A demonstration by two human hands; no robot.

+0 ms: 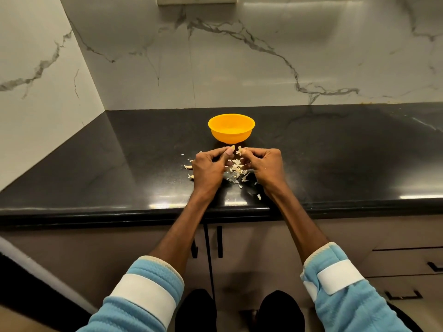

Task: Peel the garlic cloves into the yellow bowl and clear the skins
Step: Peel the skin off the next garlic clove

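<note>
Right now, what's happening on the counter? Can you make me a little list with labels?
place: black counter below a marble wall
bowl: yellow bowl, upright, just beyond both grips; contents unclear
left grip: pinches a garlic clove at the fingertips
right grip: pinches a bit of skin beside the clove
skins: loose pile on the counter between the grips
stage: peeling under way, skins not yet cleared
</note>
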